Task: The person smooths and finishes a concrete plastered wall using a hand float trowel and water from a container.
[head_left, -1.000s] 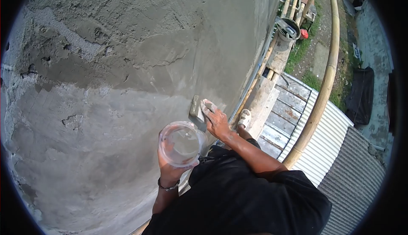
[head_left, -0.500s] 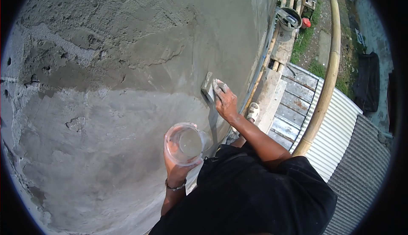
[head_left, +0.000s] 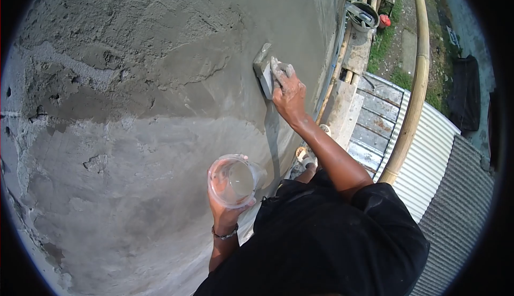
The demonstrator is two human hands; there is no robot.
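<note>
Float (head_left: 262,70), a small flat block with a pale side, lies against the grey plastered wall (head_left: 134,189), just to the image-left of the fingers of the right hand (head_left: 289,88). The fingers are bent and drawn in narrow on the float, their tips touching its near side, while its far edge reaches out past them. Pale smears coat these fingers. The part of the grip behind the knuckles is hidden, so the thumb's exact place cannot be told.

The left hand (head_left: 224,210) holds a clear round container (head_left: 233,181), its fingers spread wide around the outside and partly seen through it. The container's mouth faces the camera, and it sits nearer the person's body than the float does, well apart from it. A bracelet (head_left: 225,235) circles the left wrist.

Beyond the right arm, planks (head_left: 338,106) run alongside the wall. A bucket (head_left: 371,26) with things in it sits on them farther off, near a red object (head_left: 384,21). A bamboo pole (head_left: 417,92) passes above corrugated roofing (head_left: 428,151)
</note>
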